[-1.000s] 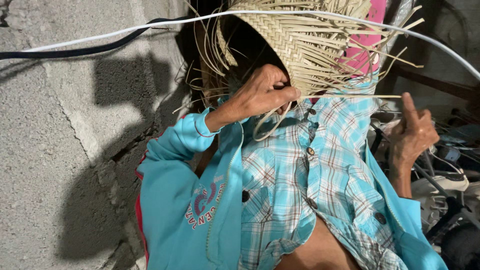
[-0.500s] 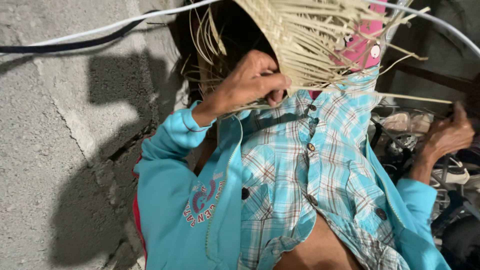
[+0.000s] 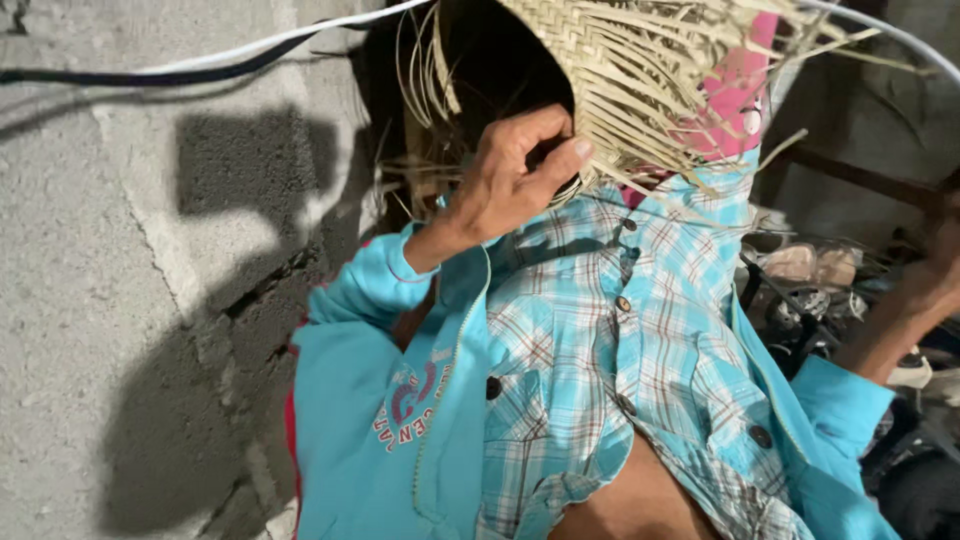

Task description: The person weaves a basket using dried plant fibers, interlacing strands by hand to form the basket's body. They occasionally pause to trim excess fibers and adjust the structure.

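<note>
Right hand (image 3: 935,285) shifted to frame edge, grip unclear; left hand (image 3: 510,180) clasps woven hat (image 3: 640,90) rim

grey concrete wall (image 3: 130,300) with a crack, white cable (image 3: 270,40), black cable (image 3: 150,75), cluttered items (image 3: 810,270) at right

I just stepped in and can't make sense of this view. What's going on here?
The person's left hand grips the frayed edge of a woven straw piece, with loose strands sticking out around it, above their checked shirt. The right hand is out at the picture's edge, blurred, beside dim clutter; its grip cannot be told.
</note>
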